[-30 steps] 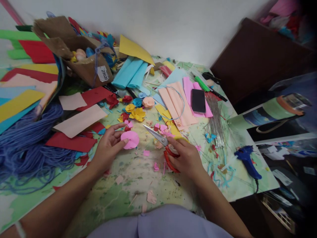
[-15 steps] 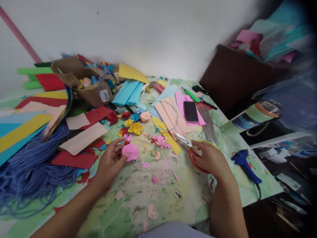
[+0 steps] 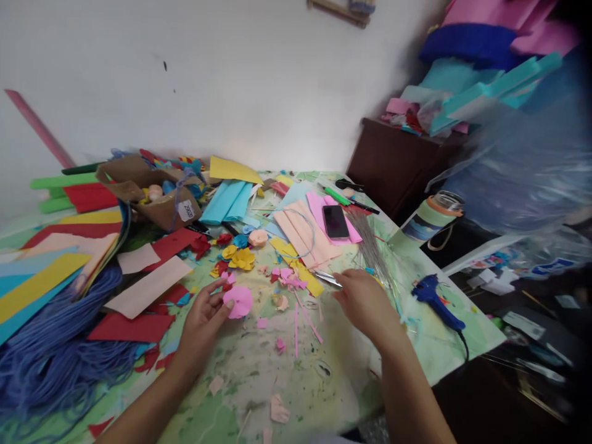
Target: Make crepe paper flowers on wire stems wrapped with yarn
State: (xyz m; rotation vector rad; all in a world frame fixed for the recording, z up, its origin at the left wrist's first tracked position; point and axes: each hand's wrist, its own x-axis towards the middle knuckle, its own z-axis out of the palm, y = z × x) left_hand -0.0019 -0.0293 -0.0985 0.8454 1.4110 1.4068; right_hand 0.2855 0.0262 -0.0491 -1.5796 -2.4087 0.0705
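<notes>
My left hand [image 3: 209,313] pinches a round pink paper disc [image 3: 237,302] between thumb and fingers, with a slit or crease near its middle. My right hand [image 3: 365,302] is closed over a pair of scissors [image 3: 328,279]; the blades point left over the end of a yellow paper strip, while the handles are hidden under the hand. Between the hands lie pink paper scraps [image 3: 291,280], thin pink strips [image 3: 296,330] and a small crumpled pink piece [image 3: 280,345]. Yellow paper flowers [image 3: 242,259] sit just beyond my left hand.
Blue yarn [image 3: 60,364] and coloured paper sheets [image 3: 50,280] cover the left side. A cardboard box [image 3: 152,191] stands behind. Farther right are a phone [image 3: 335,222], wires [image 3: 370,240], a blue glue gun [image 3: 435,301] with its cord, and a bottle [image 3: 428,219] past the table's edge.
The view has tilted up, showing more wall. My right hand has turned palm down over the scissors, hiding the red handles. My left hand still holds the pink disc.
</notes>
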